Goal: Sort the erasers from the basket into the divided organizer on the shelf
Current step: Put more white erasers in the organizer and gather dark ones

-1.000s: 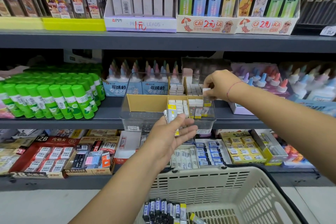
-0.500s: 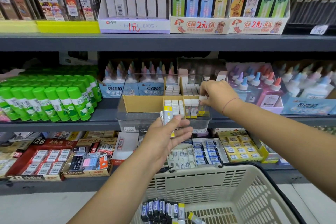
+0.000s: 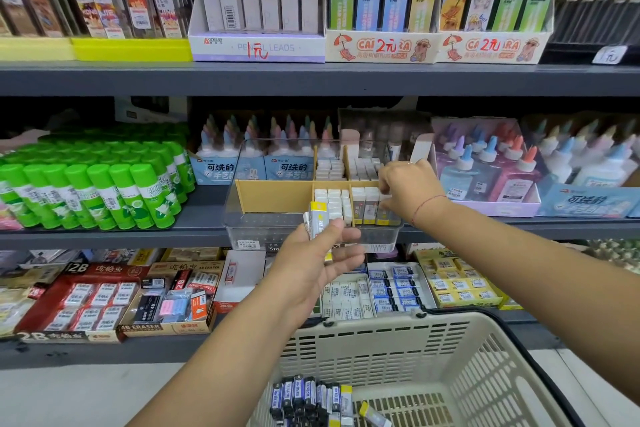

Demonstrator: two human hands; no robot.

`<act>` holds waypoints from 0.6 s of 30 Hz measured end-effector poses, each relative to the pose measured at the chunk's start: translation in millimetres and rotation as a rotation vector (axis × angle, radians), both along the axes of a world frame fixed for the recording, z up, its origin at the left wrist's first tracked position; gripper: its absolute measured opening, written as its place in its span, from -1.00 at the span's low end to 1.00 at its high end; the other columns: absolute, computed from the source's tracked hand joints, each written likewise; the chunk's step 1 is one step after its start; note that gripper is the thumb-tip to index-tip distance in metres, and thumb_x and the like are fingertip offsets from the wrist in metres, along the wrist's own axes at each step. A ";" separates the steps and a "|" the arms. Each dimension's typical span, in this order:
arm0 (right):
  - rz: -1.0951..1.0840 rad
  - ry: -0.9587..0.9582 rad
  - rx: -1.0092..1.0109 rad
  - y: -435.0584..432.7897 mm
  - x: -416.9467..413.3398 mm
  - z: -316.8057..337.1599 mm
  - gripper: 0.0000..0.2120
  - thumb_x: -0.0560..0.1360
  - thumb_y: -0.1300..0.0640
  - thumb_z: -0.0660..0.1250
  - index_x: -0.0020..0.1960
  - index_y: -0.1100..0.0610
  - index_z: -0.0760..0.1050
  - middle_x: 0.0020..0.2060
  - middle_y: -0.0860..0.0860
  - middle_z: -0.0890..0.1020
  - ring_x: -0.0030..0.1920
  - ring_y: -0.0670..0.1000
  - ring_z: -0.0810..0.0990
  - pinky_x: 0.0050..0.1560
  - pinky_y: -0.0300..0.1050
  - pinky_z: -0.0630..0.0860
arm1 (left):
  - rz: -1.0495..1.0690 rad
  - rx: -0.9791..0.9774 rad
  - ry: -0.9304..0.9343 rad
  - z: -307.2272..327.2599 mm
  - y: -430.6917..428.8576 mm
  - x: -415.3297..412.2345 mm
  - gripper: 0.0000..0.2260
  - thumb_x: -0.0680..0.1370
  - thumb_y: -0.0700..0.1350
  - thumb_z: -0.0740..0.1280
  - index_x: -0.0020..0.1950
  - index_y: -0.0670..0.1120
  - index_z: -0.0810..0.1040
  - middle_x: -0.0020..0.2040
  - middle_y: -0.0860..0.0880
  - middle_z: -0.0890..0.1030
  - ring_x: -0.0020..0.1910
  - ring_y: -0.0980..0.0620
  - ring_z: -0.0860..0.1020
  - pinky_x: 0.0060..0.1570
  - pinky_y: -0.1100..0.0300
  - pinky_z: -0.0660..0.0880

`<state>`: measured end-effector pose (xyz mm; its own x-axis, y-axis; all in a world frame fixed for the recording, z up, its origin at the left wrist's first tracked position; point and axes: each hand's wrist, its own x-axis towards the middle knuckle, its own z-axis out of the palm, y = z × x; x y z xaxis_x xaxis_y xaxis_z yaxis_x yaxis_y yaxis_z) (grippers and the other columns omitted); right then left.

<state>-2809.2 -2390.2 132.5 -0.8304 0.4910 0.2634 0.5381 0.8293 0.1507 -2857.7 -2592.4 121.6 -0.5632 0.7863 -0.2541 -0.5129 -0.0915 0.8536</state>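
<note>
Erasers (image 3: 363, 206) stand packed in the front right compartment of the organizer (image 3: 263, 224). The right hand (image 3: 408, 191) dips in there, fingers curled down onto them; whether they pinch one I cannot tell. Just before the organizer's front wall, the left hand (image 3: 311, 270) clamps a yellow-topped stack (image 3: 317, 218) between thumb and fingers. Below the organizer sits the basket (image 3: 381, 343), with loose erasers (image 3: 308, 395) in its bottom.

Organizer (image 3: 263, 230) on mid shelf (image 3: 104, 236); glue sticks (image 3: 104, 191) L, glue bottles (image 3: 485, 177) R; basket (image 3: 381, 326) below, in front.
</note>
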 end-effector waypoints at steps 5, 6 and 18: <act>0.007 0.182 -0.174 -18.5 8.4 11.4 -0.75 0.44 -0.07 0.41 0.06 0.01 0.54 -0.04 -0.06 0.50 -0.04 -0.03 0.50 0.08 -0.11 0.33 | -0.019 -0.057 0.070 0.2 2.0 -0.6 -0.83 0.54 -0.02 0.33 -0.11 -0.09 0.44 -0.35 0.00 0.46 -0.49 0.12 0.29 -0.58 0.35 0.20; 0.067 0.318 -0.350 -28.9 11.1 15.2 -0.77 0.44 -0.05 0.42 0.02 0.04 0.56 -0.12 -0.07 0.50 -0.13 -0.08 0.48 0.00 -0.18 0.37 | -0.026 -0.055 0.085 0.9 2.7 -0.7 -0.81 0.53 0.02 0.32 -0.12 -0.08 0.43 -0.37 0.01 0.43 -0.50 0.13 0.26 -0.58 0.35 0.14; 0.260 0.347 -1.611 -59.8 26.8 20.7 -0.74 0.33 0.13 0.42 -0.04 0.23 0.57 -0.20 0.08 0.63 -0.14 0.00 0.56 -0.04 -0.16 0.45 | -0.068 -0.057 0.123 5.5 2.8 0.6 -0.64 0.49 0.14 0.27 0.06 -0.13 0.50 -0.38 0.00 0.43 -0.51 0.15 0.27 -0.58 0.34 0.18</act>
